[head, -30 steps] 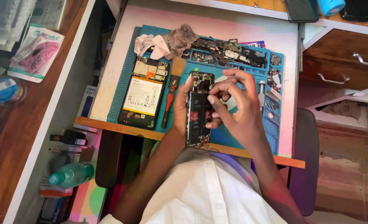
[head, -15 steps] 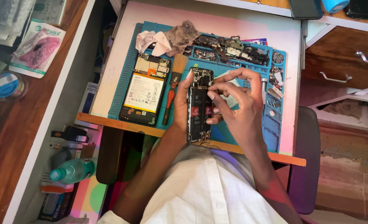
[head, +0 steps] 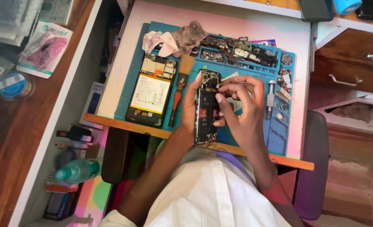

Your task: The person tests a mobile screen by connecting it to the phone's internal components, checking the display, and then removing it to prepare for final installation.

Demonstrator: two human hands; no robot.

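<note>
1. Since the earlier frame, both hands stay on the opened black phone body with exposed boards (head: 206, 110) at the centre of the frame, which has barely shifted.
2. Left hand (head: 191, 110) wraps the phone's left edge, its grip pressed on the casing and holding it above the blue silicone repair mat (head: 279, 138).
3. Right hand (head: 242, 110) curls over the phone's right side, its thumb tip and fingertips (head: 218, 97) pressed onto the exposed inside.
4. Left of the hands, a second opened phone with a white battery (head: 149, 96) lies flat on the mat, beside an orange-handled brush (head: 179, 90).
5. Loose circuit parts (head: 237, 52) and a crumpled grey cloth (head: 190, 37) sit along the mat's upper edge on the pale counter (head: 253, 26).
</note>
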